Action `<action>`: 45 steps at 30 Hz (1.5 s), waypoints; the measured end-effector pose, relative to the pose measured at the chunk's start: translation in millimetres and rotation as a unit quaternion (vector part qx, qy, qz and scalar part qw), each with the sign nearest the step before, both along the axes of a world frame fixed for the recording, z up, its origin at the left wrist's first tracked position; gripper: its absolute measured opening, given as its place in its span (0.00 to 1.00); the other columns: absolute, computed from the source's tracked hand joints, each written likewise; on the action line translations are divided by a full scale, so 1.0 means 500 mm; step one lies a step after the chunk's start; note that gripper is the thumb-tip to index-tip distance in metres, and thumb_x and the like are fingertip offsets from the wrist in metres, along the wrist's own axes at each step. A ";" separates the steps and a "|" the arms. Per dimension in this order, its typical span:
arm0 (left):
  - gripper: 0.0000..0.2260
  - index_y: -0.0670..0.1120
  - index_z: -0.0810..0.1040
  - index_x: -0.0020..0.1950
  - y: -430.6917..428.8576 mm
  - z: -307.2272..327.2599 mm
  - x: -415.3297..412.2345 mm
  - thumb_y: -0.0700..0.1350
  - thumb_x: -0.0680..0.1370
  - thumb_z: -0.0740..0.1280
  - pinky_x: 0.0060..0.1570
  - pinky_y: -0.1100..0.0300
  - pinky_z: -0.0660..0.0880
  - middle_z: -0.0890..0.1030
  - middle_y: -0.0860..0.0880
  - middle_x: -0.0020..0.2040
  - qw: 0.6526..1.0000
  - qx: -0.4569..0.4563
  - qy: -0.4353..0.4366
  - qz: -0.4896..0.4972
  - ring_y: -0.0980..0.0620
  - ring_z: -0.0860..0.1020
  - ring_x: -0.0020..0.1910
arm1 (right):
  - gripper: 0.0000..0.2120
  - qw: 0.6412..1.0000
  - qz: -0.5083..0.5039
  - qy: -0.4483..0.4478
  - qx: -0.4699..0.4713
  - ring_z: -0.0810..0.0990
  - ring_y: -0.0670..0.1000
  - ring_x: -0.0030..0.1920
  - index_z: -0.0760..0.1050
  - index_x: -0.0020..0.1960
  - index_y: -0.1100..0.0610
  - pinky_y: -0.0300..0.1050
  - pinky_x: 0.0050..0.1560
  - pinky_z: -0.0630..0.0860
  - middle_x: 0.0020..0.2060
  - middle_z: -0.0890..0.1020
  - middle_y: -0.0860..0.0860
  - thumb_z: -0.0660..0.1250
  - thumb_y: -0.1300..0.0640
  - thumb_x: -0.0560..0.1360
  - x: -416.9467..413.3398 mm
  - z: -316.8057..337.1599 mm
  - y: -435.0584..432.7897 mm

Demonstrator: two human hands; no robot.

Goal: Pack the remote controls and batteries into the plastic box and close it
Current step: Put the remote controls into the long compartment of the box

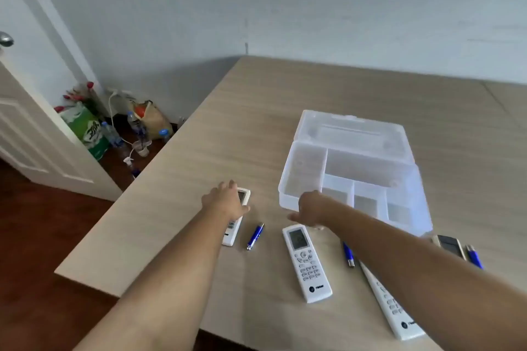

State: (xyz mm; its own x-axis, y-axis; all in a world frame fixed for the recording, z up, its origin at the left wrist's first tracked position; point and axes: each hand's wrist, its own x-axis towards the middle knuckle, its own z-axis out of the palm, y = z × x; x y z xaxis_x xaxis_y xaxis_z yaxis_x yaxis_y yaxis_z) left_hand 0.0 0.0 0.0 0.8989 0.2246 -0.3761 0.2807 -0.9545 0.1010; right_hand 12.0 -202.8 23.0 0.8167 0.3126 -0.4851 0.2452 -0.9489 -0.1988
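Head view. I see the box (353,177) on the table (256,111), lid (353,131) swung open and lying flat behind it. The compartments look empty: one long at the left, one wide at the back, three small along the front.

Left hand (225,199) lies on top of remote 1 (238,215), covering its middle; the screen end shows past the fingers (232,185) and the button end sticks out toward me. Thumb is out to the right side. I cannot tell whether the fingers are curled round the casing or only resting on it.

Right hand (312,208) is at the box's front left corner, overlapping the rim. Its fingers are hidden behind the hand (grip there unreadable too).

Laid out in a row toward me: battery 1 (255,236) just right of remote 1, then remote 2 (306,262), face up, then battery 2 (348,254), then remote 3 (390,306), partly under the right forearm. Further right, a dark remote (449,245) and battery 3 (474,256), both partly hidden by the arm.
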 end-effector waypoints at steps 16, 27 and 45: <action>0.27 0.41 0.70 0.64 0.009 -0.083 -0.009 0.53 0.70 0.70 0.42 0.57 0.70 0.76 0.45 0.60 0.988 -0.024 -0.016 0.154 0.44 0.79 0.56 | 0.24 0.996 -0.088 -0.008 -0.002 0.74 0.53 0.42 0.71 0.49 0.59 0.43 0.36 0.70 0.41 0.73 0.51 0.73 0.44 0.64 -0.053 -0.104 0.037; 0.28 0.41 0.68 0.60 -0.030 0.088 0.100 0.53 0.67 0.72 0.43 0.56 0.72 0.77 0.45 0.57 0.964 -0.156 -0.132 0.172 0.43 0.79 0.54 | 0.18 0.964 -0.201 -0.120 0.127 0.74 0.49 0.30 0.70 0.39 0.59 0.39 0.25 0.65 0.28 0.74 0.49 0.70 0.45 0.63 0.124 0.122 -0.008; 0.25 0.43 0.70 0.56 -0.054 0.037 0.223 0.54 0.66 0.71 0.47 0.53 0.79 0.78 0.47 0.54 0.967 -0.182 -0.117 0.138 0.45 0.79 0.50 | 0.24 0.955 -0.265 -0.066 0.112 0.79 0.55 0.53 0.69 0.61 0.60 0.44 0.41 0.72 0.49 0.81 0.54 0.65 0.48 0.71 0.299 -0.061 0.025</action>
State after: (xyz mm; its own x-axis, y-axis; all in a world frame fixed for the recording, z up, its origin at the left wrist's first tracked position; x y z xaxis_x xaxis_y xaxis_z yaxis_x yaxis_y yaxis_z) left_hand 111.6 -27.1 18.4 0.8937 0.3584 -0.2698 0.4483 -0.7359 0.5074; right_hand 161.7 -190.5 -7.4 0.9385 -0.0788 -0.3362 -0.2218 -0.8838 -0.4120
